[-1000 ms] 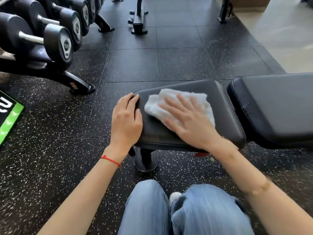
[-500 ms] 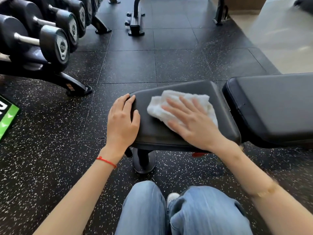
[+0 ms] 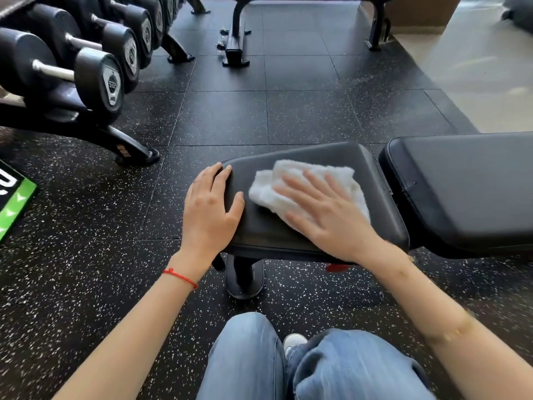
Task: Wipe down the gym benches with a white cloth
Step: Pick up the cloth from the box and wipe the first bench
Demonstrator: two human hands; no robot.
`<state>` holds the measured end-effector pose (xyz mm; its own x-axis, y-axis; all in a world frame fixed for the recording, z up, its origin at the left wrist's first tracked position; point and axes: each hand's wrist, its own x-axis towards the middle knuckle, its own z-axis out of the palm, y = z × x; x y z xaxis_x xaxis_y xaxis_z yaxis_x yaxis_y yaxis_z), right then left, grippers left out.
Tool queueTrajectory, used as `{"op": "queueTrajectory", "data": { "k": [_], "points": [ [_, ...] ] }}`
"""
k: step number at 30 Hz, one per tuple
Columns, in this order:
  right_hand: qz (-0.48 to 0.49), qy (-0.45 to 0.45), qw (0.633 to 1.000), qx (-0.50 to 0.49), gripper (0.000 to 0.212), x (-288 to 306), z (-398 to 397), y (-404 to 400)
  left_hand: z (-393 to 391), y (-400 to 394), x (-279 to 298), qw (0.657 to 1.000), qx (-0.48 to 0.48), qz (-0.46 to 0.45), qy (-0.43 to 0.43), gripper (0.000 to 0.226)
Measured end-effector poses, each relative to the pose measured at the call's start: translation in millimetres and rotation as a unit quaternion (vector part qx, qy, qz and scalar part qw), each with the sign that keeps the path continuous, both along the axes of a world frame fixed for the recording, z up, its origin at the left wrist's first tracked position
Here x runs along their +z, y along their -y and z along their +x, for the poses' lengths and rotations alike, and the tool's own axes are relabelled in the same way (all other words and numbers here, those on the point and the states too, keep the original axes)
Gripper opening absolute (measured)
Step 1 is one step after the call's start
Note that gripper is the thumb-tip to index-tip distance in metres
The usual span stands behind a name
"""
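Note:
A black padded bench seat lies in front of me, with the longer back pad to its right. A crumpled white cloth rests on the seat. My right hand presses flat on the cloth, fingers spread, covering its near half. My left hand rests on the seat's left edge, fingers over the end and thumb on the top.
A dumbbell rack stands at the left on the speckled rubber floor. A green and black mat lies at the far left. Machine legs stand behind. The bench's foot and my jeans-clad knees are below.
My right hand and the cloth have shifted slightly to the right and nearer along the seat. My left hand has stayed on the seat's end.

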<state>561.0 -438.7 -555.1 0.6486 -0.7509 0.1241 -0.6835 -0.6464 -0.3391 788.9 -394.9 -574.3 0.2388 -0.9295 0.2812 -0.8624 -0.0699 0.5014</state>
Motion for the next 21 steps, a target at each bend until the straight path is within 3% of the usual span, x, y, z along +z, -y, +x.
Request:
{"op": "queueTrajectory", "data": {
  "k": [4,8,11,15,21],
  "points": [
    [0.027,0.002,0.997,-0.072,0.051,3.8,-41.0,20.2,0.6,-0.4,0.3,1.000,0.005,0.005,0.007,0.062],
    [0.016,-0.058,0.990,-0.130,0.050,14.0,8.7,84.5,0.0,-0.2,0.8,1.000,0.003,0.013,0.018,0.058],
    [0.024,-0.035,0.996,-0.084,0.049,7.9,49.0,73.1,-0.4,0.0,0.6,1.000,0.000,0.014,0.026,0.058],
    [0.002,0.013,1.000,0.007,0.050,-1.1,20.2,18.0,-0.2,-1.7,0.5,0.999,-0.003,-0.008,0.031,0.056],
    [0.019,-0.001,0.996,-0.087,0.049,2.1,-11.0,61.6,-0.7,-1.2,3.3,0.998,-0.031,-0.028,0.049,0.052]
  ]
}}
